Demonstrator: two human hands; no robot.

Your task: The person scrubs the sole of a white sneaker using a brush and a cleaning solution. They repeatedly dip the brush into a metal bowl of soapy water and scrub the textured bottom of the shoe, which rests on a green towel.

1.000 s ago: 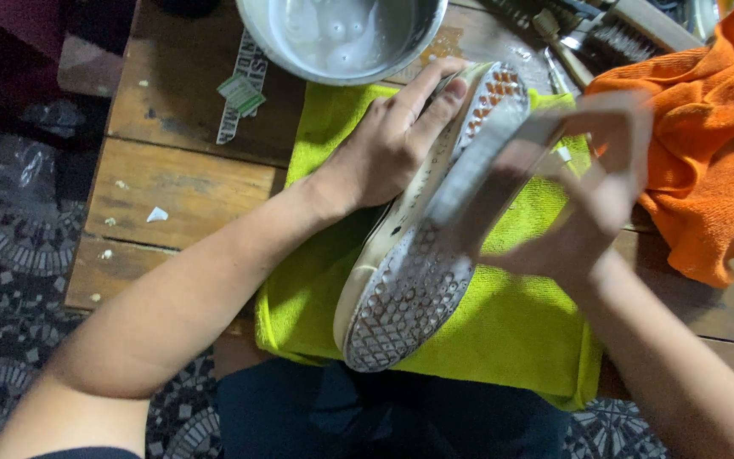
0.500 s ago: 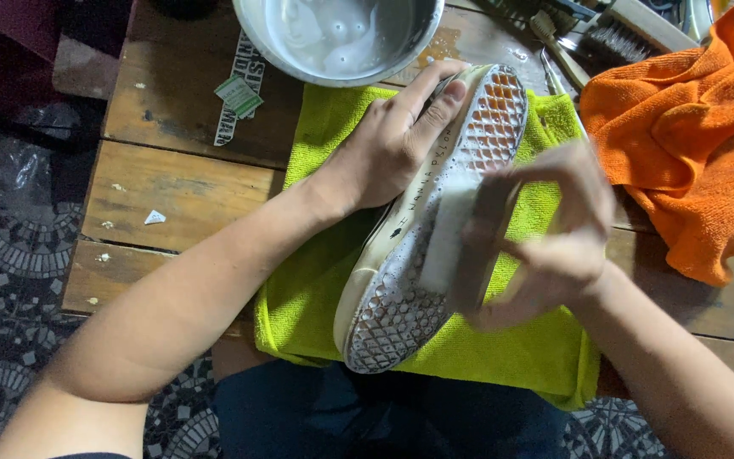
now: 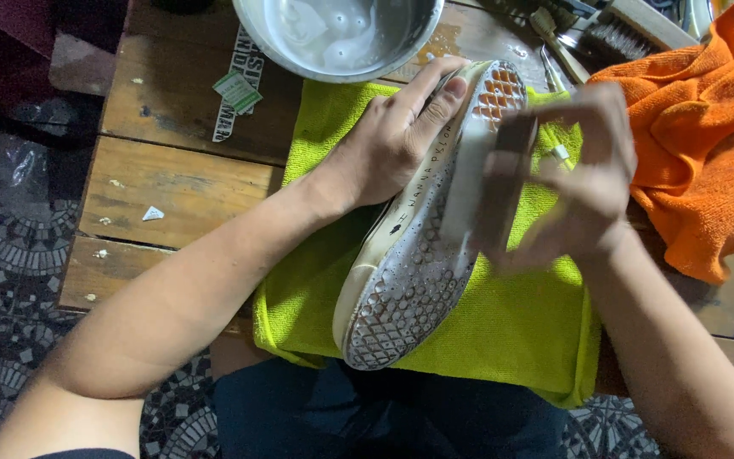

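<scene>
On the green towel [image 3: 503, 331], left hand [image 3: 392, 144] grips the shoe [image 3: 422, 255] (sole-up); right hand [image 3: 584, 183] clutches a brush [image 3: 503, 183].

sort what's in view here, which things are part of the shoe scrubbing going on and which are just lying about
In use:
left hand steadying the shoe, sole up
right hand with a blurred brush
green towel underneath
metal bowl of soapy water

Lying about:
orange cloth
spare brush
stickers on the wooden table
</scene>
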